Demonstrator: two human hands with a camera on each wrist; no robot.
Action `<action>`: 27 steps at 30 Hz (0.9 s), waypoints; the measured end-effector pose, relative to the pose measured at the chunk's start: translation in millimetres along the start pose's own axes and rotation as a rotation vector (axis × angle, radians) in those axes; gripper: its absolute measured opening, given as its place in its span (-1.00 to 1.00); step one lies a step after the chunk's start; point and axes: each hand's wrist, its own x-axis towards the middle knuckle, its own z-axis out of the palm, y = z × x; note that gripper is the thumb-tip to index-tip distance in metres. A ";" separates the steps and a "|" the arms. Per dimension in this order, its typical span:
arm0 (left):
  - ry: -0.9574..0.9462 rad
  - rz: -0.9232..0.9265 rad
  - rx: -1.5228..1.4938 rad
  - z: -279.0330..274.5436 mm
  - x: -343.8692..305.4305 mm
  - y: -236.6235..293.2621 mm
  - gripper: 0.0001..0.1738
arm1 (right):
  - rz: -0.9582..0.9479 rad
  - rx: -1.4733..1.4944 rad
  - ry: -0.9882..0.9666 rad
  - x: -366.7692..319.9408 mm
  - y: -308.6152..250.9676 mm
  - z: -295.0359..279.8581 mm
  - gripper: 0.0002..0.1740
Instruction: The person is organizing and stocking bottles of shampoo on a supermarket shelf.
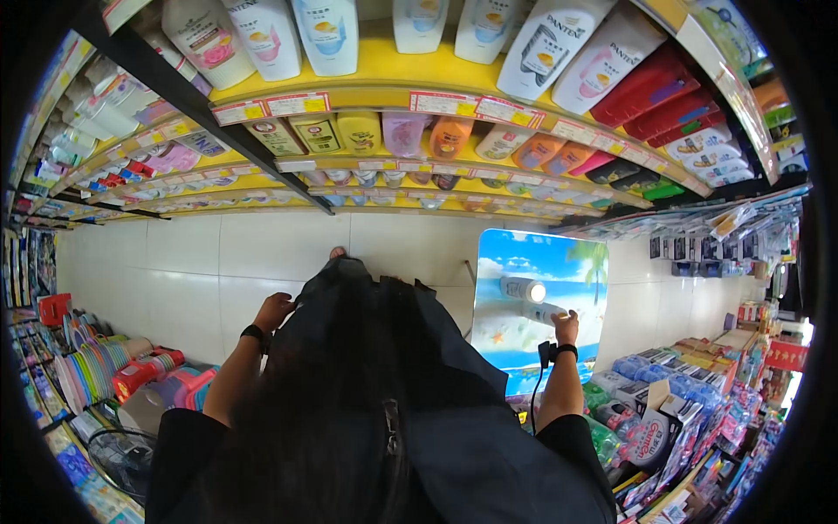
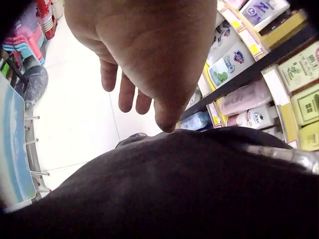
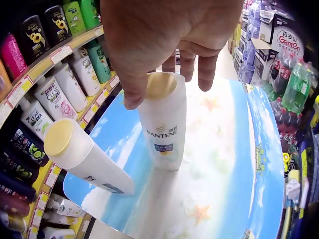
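My right hand (image 3: 172, 35) reaches over a white Pantene shampoo bottle (image 3: 163, 127) with a gold cap. The thumb lies at the cap's left side and the other fingers pass behind it, partly hidden by the bottle. This bottle stands upright on a small table (image 1: 497, 354) with a beach picture. Beside it, further left in the right wrist view, a second white shampoo bottle (image 3: 97, 167) with a gold cap stands on the same tabletop. My left hand (image 2: 144, 50) hangs by the dark clothing, its fingers loosely extended and holding nothing.
Shelves (image 1: 375, 96) of shampoo and body wash run along the front. Plastic stools and baskets (image 1: 87, 375) are stacked at the left rear. Packed drink bottles (image 1: 620, 419) and cartons (image 1: 655, 437) stand behind the table at the right. Pale floor tiles (image 1: 262, 253) lie between.
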 end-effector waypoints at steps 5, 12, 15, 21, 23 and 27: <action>-0.005 0.117 0.168 -7.2 19.7 -7.2 -0.47 | -0.177 -0.007 0.218 -1.6 -30.0 -14.7 -0.28; 0.229 0.407 -0.212 -81.2 49.7 158.1 -0.61 | -0.693 0.423 0.298 -33.9 -231.4 -104.1 -0.48; 0.256 0.698 -0.492 -121.0 37.6 263.3 -0.61 | -0.855 0.648 0.116 -69.6 -344.1 -130.7 -0.49; 0.481 1.154 -0.402 -161.4 -4.8 383.7 -0.55 | -1.198 0.823 -0.188 -157.7 -525.4 -143.4 -0.37; 0.464 1.193 -0.388 -159.6 -9.1 397.5 -0.40 | -1.255 0.806 -0.171 -172.3 -568.1 -144.4 -0.26; 0.424 1.140 -0.376 -145.2 -4.9 403.3 -0.16 | -1.231 0.846 -0.173 -175.6 -632.5 -134.4 -0.16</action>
